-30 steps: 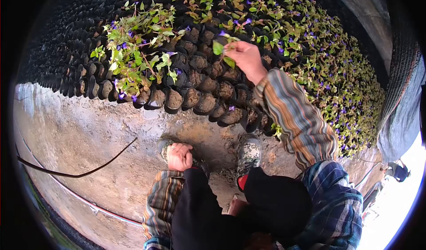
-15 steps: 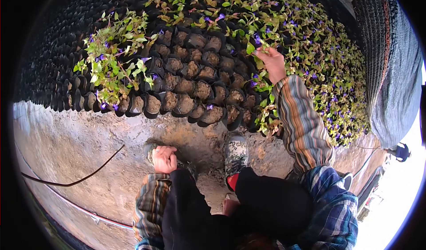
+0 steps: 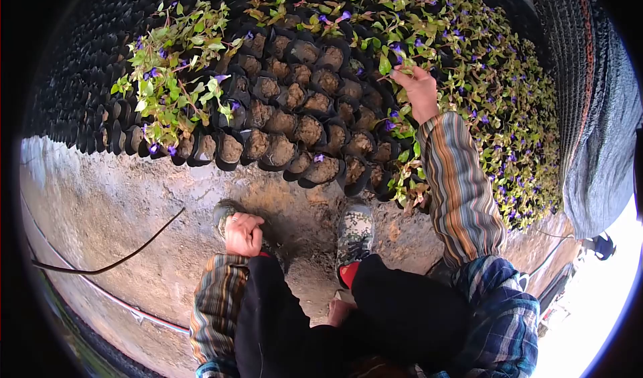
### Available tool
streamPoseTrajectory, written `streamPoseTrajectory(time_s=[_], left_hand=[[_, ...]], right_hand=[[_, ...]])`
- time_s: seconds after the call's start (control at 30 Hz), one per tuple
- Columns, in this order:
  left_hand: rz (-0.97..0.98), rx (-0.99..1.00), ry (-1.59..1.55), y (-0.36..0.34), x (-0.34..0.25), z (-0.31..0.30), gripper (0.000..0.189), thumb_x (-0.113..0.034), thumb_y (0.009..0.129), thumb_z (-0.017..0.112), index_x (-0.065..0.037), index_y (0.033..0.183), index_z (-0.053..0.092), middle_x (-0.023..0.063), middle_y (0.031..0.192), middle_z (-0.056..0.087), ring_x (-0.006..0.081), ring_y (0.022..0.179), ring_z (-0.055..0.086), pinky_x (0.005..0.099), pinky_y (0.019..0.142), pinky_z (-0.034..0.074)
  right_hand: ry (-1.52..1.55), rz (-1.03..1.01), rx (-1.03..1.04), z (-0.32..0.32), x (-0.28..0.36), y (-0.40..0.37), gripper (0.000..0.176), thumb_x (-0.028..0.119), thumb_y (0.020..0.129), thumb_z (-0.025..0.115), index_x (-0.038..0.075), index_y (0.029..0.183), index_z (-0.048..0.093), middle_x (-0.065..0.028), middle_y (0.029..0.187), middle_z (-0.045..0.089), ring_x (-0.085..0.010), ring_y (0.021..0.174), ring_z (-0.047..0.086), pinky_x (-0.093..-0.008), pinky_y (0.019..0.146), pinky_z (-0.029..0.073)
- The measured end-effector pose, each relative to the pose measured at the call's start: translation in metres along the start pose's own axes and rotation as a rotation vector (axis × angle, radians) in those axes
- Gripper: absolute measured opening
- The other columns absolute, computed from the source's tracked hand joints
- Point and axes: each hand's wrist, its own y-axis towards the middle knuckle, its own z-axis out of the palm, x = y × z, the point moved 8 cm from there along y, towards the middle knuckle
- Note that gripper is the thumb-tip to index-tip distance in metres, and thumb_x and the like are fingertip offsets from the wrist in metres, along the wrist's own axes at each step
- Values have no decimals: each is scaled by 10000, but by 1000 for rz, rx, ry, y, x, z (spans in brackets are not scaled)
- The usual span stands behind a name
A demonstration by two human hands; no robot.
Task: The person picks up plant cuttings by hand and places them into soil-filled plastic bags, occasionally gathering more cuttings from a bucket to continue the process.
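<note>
My right hand [image 3: 418, 91] reaches to the left edge of a mass of purple-flowered plants [image 3: 482, 110]. Its thumb and fingers pinch a flowering seedling [image 3: 384, 66], whose green leaf shows just left of the fingertips; the lower stem is hard to make out. Left of that hand are rows of black pots [image 3: 309, 130] filled with brown soil, without plants. My left hand [image 3: 244, 234], with a ring on one finger, is curled closed by my left knee, away from the pots. Nothing shows in its fingers.
A leafy clump of purple-flowered plants [image 3: 177, 76] lies over pots at the left. More black pots [image 3: 80, 63] stretch beyond it. My shoes [image 3: 357, 234] stand on the concrete ground [image 3: 127, 210], where a dark hose [image 3: 114, 267] lies. Dark netting [image 3: 589, 123] hangs at the right.
The view has shifted slightly. My right hand stays at the same plant, pinching, with little movement. My left hand remains curled near the knee.
</note>
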Motion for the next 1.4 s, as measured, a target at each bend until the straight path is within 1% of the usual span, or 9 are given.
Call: streamPoseTrajectory(time_s=[0.27,0.63,0.73,0.83,0.97,1.1,1.2,1.33,1.4], left_hand=[[145,143,-13,-3,5,-2,139,-72,678,599,-73,781,693,80,770,674,277,754,615,385,691,441],[249,134,-35,-7,3,-7,122,-94,676,612,-71,770,686,85,755,666,283,729,612,387,675,455],[237,141,-30,-8,3,-9,124,-107,691,610,-69,781,687,85,765,666,282,760,612,391,690,456],[213,140,-43,-11,6,-8,128,-116,703,607,-66,789,688,84,774,666,284,775,609,392,717,456],[198,131,-69,-13,8,-10,133,-102,708,599,-65,799,689,84,797,673,282,798,619,391,730,460],[191,138,-109,-12,10,-14,146,-78,711,587,-59,815,689,83,821,679,284,817,625,387,750,463],[189,145,-106,-15,12,-13,133,-107,710,605,-65,807,686,77,811,666,278,823,605,385,748,453],[203,117,-134,-17,13,-13,146,-105,711,607,-55,817,693,86,822,676,281,816,608,383,747,451],[199,114,-125,-15,13,-13,147,-100,706,609,-52,815,695,89,821,678,281,810,611,382,746,453]], right_hand=[[187,8,315,46,25,-46,325,24,837,727,14,1151,643,-6,1043,662,-69,869,610,-227,790,503],[225,246,732,119,48,-141,399,33,845,721,19,1223,593,-31,1015,648,-105,897,612,-266,830,495],[-327,197,1142,160,30,-184,559,131,801,759,-4,1298,542,-127,1127,668,-205,1025,637,-334,888,500],[-567,-290,916,205,46,-165,380,221,789,718,58,1128,667,-144,998,708,-281,901,687,-375,790,526],[-498,-457,549,276,75,-115,236,210,822,713,34,980,711,-98,801,701,-196,721,668,-349,686,512],[-684,-89,571,336,43,-74,285,313,762,760,36,823,730,-136,748,693,-254,711,668,-384,687,503],[-728,-200,491,352,25,-68,287,301,761,764,27,837,725,-144,736,686,-266,704,661,-378,687,498],[-222,-128,473,330,29,-70,210,142,784,775,-24,900,717,-25,782,685,-72,740,594,-266,666,474],[-105,-70,564,300,38,-80,218,89,830,732,-37,1001,682,-31,890,680,-85,791,612,-242,717,483]])
